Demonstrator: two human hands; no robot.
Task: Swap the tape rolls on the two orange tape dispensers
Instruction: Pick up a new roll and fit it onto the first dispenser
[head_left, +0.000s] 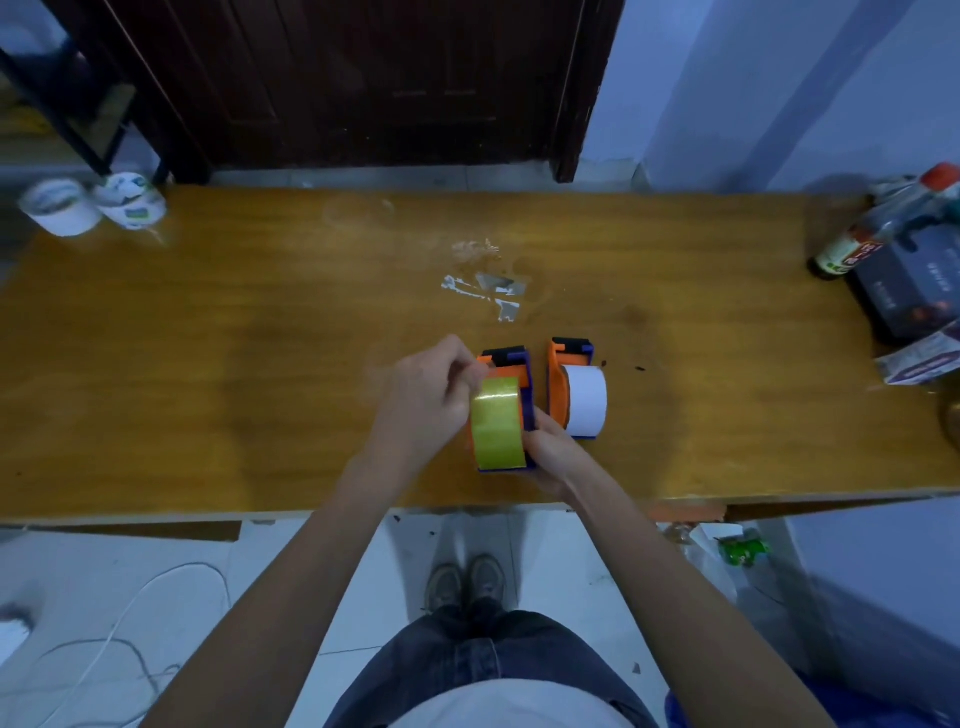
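Observation:
Two orange tape dispensers with purple sides stand side by side near the front middle of the wooden table (208, 364). The left dispenser (511, 369) carries a yellow-green tape roll (496, 423). My left hand (426, 395) pinches the roll's upper edge, fingers closed on it. My right hand (553, 452) grips the left dispenser's purple right side from the front. The right dispenser (558, 382) stands free with a white tape roll (587, 400) on it, touched by neither hand.
Two white tape rolls (88, 205) lie at the table's back left corner. A bottle (857, 244) and dark boxes (914, 291) crowd the right end. Scraps of torn tape (488, 291) stick to the table behind the dispensers. Cables lie on the floor.

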